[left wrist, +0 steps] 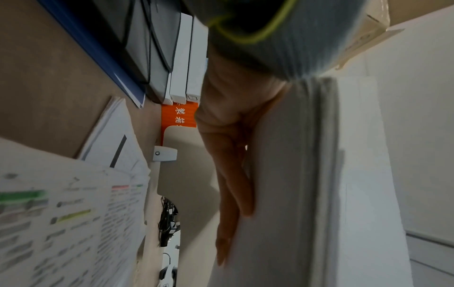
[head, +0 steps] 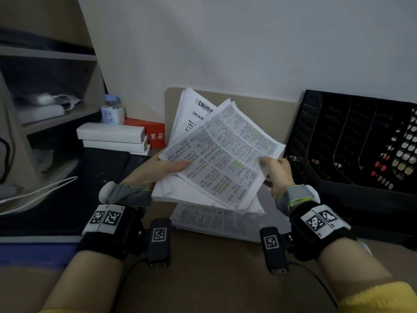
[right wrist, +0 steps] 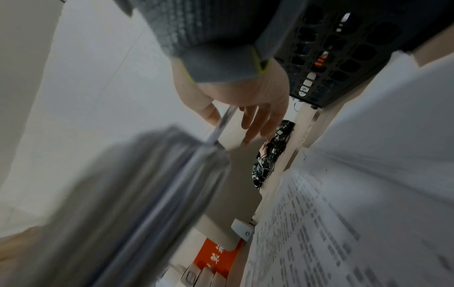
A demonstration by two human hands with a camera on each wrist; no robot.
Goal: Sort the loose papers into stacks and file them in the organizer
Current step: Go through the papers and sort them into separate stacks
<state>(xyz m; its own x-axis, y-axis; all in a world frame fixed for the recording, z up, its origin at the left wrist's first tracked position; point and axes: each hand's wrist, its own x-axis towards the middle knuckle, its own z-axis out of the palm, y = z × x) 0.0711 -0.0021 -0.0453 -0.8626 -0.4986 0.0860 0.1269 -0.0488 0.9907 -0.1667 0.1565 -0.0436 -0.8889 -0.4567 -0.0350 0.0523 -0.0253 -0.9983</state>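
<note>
Above the brown desk I hold a fanned bundle of printed papers [head: 216, 154]. My left hand [head: 171, 167] grips its left side, thumb on top and straight fingers [left wrist: 233, 184] flat under the bundle [left wrist: 319, 174]. My right hand [head: 268, 164] pinches the right edge of the top densely printed sheets [right wrist: 221, 126] between thumb and fingers. More printed sheets [head: 209, 220] lie on the desk under the bundle. The black perforated organizer [head: 352, 141] stands to the right, its slots facing me; I cannot tell what is in them.
Stacked white boxes [head: 110, 133], a red box [head: 155, 134] and a small bottle [head: 112, 109] sit at the back left. A shelf unit [head: 45, 86] and a white cable [head: 38, 195] are farther left. A beige panel [head: 259, 102] backs the desk.
</note>
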